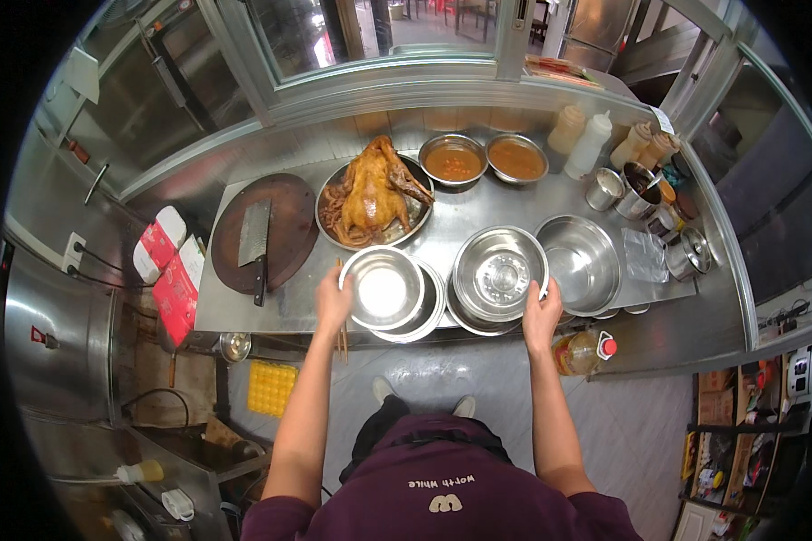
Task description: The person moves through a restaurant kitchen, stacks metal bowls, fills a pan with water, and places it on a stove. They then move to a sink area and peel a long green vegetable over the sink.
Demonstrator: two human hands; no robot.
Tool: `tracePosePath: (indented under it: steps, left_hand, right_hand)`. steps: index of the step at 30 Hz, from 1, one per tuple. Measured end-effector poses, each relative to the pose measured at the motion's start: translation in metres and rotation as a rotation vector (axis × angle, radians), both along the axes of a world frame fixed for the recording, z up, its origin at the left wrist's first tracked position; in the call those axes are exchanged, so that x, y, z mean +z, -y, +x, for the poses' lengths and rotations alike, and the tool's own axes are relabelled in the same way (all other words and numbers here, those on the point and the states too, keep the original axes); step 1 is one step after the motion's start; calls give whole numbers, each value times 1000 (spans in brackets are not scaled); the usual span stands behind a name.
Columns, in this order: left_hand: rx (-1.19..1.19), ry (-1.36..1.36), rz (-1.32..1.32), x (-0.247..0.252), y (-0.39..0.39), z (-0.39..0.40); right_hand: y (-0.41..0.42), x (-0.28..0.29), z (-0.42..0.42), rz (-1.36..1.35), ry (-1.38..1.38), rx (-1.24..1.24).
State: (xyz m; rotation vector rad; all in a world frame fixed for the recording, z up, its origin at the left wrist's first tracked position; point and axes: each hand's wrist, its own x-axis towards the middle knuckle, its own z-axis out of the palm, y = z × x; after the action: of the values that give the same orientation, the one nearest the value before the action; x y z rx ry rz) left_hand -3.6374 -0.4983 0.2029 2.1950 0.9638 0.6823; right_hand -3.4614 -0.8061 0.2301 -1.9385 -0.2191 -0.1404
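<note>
My left hand [333, 299] grips the left rim of a small steel bowl [386, 287], tilted over another steel bowl [427, 318] at the counter's front edge. My right hand [542, 312] holds the right rim of a second steel bowl [502, 274], which overlaps a bowl [479, 326] beneath it. Whether the held bowls touch those below, I cannot tell. Wooden chopsticks [342, 345] stick out over the edge by my left wrist. Behind the bowls, a whole roasted bird [372, 193] lies in a round steel pan [400, 240]. A large steel basin [585, 270] stands right of my right-hand bowl.
A cleaver [254, 237] rests on a round chopping board [291, 209] at left. Two bowls of brown sauce [453, 164] [516, 160] stand at the back. Squeeze bottles [589, 145] and steel seasoning pots [605, 188] line the right side. An oil jug [577, 353] is below the front edge.
</note>
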Motion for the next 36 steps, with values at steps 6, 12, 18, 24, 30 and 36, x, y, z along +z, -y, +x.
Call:
tracePosePath:
  steps: [6, 12, 18, 24, 30, 36]
  left_hand:
    - [92, 279, -488, 17, -33, -19]
    - [99, 369, -577, 25, -34, -27]
    - [35, 215, -554, -16, -3, -19]
    - [41, -93, 68, -16, 32, 6]
    - [35, -251, 176, -13, 32, 15]
    - [-25, -354, 38, -22, 7, 17]
  right_hand:
    - [-24, -13, -14, 155, 30, 98]
    - [-73, -19, -47, 91, -108, 261]
    - [-32, -16, 2, 146, 83, -5]
    - [11, 8, 12, 89, 80, -50]
    - [31, -10, -5, 116, 45, -88]
    - [34, -8, -10, 107, 45, -87]
